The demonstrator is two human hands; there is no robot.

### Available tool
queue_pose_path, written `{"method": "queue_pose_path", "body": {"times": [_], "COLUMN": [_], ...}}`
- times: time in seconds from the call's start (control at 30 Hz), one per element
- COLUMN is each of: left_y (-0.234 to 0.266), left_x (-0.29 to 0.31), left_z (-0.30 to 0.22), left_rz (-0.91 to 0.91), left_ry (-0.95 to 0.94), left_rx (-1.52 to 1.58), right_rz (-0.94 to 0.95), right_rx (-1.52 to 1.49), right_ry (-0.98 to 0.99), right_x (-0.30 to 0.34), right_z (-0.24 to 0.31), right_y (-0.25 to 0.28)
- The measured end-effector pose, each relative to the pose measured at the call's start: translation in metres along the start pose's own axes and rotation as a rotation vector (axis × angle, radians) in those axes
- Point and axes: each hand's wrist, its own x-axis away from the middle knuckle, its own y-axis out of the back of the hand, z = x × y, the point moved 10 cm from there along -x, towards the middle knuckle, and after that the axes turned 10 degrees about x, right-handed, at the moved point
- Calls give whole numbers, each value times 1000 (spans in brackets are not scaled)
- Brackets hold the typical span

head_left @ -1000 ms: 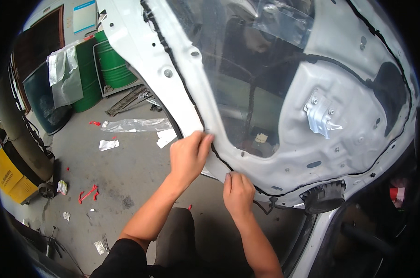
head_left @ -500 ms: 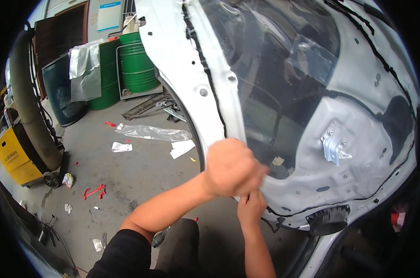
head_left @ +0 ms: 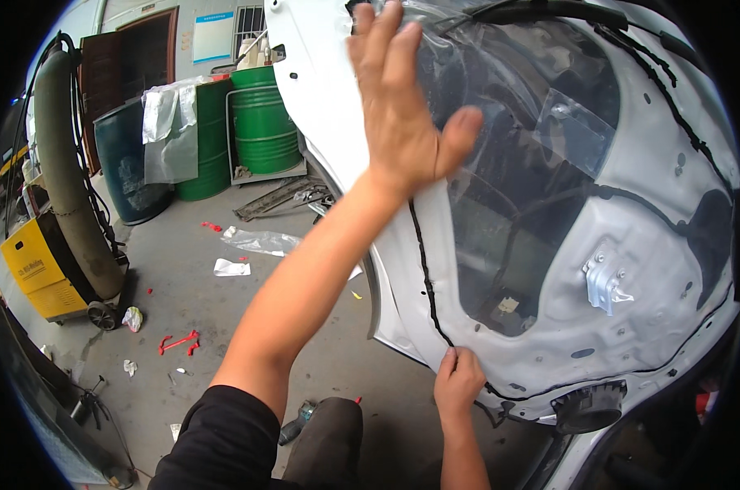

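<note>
A white car door stands with its inner side toward me, clear film over its large opening. Down the left margin and along the bottom of the panel runs a black sealant strip. My left hand is raised over the upper part of this margin, fingers extended and thumb apart, holding nothing; it hides part of the strip. At the lower left corner of the door, my right hand is closed, with thumb and fingers pinched on the strip. A round black speaker sits to its right.
Green drums stand at the back left beside a dark barrel. A yellow wheeled machine with a tall gas cylinder is at the left. Red plastic pieces and a plastic bag litter the grey floor.
My left hand has moved up the door margin, away from my right hand, going from a fist to spread fingers. A black strip length now shows above my right hand. The view has shifted slightly.
</note>
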Motion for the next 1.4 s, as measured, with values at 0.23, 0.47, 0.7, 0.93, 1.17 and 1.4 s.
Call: {"method": "queue_pose_path", "body": {"times": [0.23, 0.47, 0.7, 0.93, 1.17, 1.4], "left_y": [-7, -20, -25, -14, -25, -16], "left_x": [-13, -27, -22, -30, -21, 16], "left_z": [20, 35, 39, 52, 58, 136], "left_rz": [67, 108, 93, 135, 177, 253], "left_ry": [-99, -116, -101, -144, -163, -212], "left_rx": [48, -165, -102, -142, -190, -414], "right_rz": [-9, 33, -123, -365, -358, -202], "right_rx": [56, -106, -520, -712, -659, -527], "right_ry": [-1, 201, 966, 867, 752, 601], "right_x": [0, -6, -42, -88, -72, -11], "right_z": [-6, 36, 185, 186, 150, 56], "right_y": [-4, 14, 61, 14, 23, -6]}}
